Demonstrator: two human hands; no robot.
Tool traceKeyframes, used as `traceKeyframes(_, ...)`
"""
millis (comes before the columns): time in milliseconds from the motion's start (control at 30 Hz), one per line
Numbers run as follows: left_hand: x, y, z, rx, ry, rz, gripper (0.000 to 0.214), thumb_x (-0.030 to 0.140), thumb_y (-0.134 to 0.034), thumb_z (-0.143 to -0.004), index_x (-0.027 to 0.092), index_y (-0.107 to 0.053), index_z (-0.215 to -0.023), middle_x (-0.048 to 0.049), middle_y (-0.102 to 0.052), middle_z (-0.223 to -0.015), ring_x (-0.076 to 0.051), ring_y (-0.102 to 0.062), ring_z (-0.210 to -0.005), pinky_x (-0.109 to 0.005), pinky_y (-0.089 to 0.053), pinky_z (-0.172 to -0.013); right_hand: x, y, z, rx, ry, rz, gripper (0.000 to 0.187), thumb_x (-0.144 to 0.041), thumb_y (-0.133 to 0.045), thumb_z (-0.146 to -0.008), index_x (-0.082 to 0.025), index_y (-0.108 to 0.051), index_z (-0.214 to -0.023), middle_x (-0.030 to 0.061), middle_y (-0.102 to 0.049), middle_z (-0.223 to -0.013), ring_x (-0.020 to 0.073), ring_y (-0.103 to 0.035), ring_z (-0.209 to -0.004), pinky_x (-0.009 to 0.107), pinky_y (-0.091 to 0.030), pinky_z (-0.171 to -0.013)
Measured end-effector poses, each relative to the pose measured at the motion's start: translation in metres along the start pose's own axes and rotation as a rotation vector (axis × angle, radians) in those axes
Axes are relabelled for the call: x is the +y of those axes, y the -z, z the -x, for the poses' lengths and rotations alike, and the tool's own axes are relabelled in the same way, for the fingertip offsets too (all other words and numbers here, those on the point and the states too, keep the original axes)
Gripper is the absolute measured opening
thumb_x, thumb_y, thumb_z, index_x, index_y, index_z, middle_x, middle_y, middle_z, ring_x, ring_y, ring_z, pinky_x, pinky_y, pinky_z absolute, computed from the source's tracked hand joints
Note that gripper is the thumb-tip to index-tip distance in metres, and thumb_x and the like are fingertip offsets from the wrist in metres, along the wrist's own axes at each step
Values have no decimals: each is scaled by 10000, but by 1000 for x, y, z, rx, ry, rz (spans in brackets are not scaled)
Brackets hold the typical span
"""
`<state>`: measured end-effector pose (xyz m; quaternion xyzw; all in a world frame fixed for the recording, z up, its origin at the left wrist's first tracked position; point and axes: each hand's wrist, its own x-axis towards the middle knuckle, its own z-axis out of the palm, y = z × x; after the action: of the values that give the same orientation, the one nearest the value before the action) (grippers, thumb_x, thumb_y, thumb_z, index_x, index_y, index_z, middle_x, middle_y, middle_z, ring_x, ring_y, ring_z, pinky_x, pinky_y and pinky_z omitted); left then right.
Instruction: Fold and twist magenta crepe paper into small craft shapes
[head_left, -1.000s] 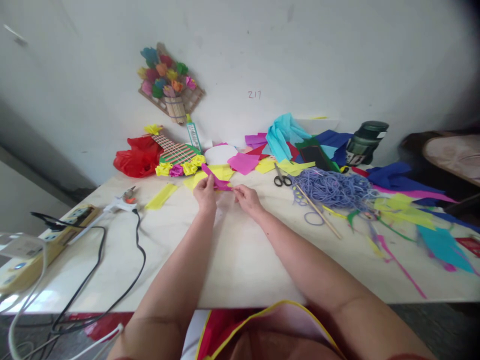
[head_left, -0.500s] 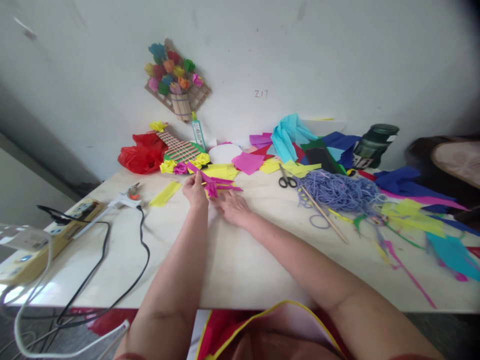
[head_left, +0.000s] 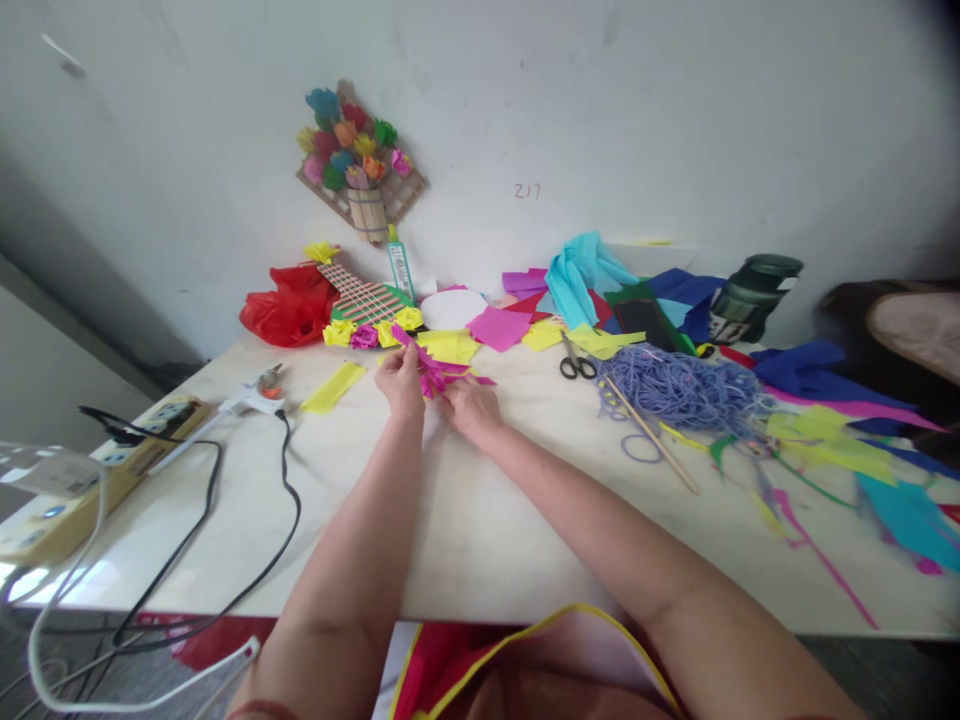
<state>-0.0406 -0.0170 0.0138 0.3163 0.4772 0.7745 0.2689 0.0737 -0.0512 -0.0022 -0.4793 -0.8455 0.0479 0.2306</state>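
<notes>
Both my hands meet at the far middle of the pale table. My left hand pinches a strip of magenta paper that is gathered into folds. My right hand is closed on the same paper from the right side. A sheet of yellow paper lies just behind them. A short yellow strip lies to the left of my left hand.
A glue gun with a black cord and a power strip sit at the left. Scissors, purple yarn, a wooden stick and coloured paper scraps fill the right. A green jar and paper flowers stand by the wall.
My right hand has moved in from resting flat on the table and closed on the magenta paper, which is now bunched tighter between both hands.
</notes>
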Motion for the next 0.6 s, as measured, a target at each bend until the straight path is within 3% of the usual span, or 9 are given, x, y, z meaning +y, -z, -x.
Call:
traceKeyframes(133, -4, -3, 3, -28, -123, -142, 259, 419, -638, -654, 162, -606, -650, -14, -620, -594, -136, -591, -565, -247, -462, -559, 9, 7, -1, 123, -111, -24, 251, -224, -457, -867, -197, -702, -912, 94, -677, -956, 226, -557, -963, 314, -430, -785)
traceKeyframes(333, -10, -9, 15, -144, -212, -269, 211, 387, -639, -683, 176, -638, -675, -4, -615, -574, -126, -562, -539, -237, -440, -559, 35, 21, 3, 320, -200, -73, 240, -207, -449, -866, -199, -688, -887, 82, -682, -932, 208, -568, -929, 287, -413, -754)
traceKeyframes(600, -11, -13, 32, -293, -336, -426, 119, 282, -646, -674, 182, -644, -608, 1, -608, -536, -122, -553, -525, -230, -409, -559, 64, 22, 10, 349, -422, -134, 292, -156, -466, -828, -219, -642, -1052, 67, -673, -1012, 214, -581, -945, 309, -417, -782)
